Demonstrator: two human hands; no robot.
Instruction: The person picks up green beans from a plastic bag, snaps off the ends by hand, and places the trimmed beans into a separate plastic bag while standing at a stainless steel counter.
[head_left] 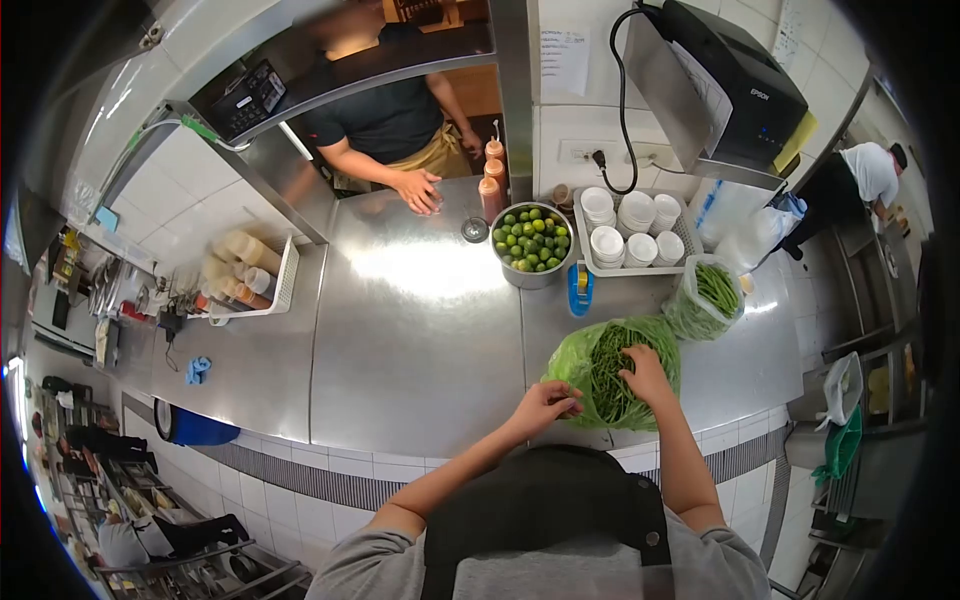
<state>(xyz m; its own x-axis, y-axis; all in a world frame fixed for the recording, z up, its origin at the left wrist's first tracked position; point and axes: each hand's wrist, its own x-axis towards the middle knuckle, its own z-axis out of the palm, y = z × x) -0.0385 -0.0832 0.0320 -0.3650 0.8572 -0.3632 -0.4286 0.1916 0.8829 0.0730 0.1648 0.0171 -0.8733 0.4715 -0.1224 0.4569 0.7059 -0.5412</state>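
A light green plastic bag (562, 350) lies wide open at the front of the steel counter, full of thin green beans (608, 385). My right hand (648, 378) reaches over its right side onto the beans, thumb and forefinger apart; the other fingertips are partly hidden. At the left rim of the bag is my left hand (550, 405), its fingers drawn together in a pinch. What sits between those fingertips is too small to make out. Behind the bag to the right stands a clear bag (690, 315) with thicker green pods (717, 288) in it.
Behind are a steel pot of limes (530, 238), a blue tape dispenser (580, 290), a white basket (612, 268) of white cups and sauce bottles (490, 195). A person's hand (416, 190) rests by the pass window. Another basket (285, 285) and a blue cloth (198, 370) lie left.
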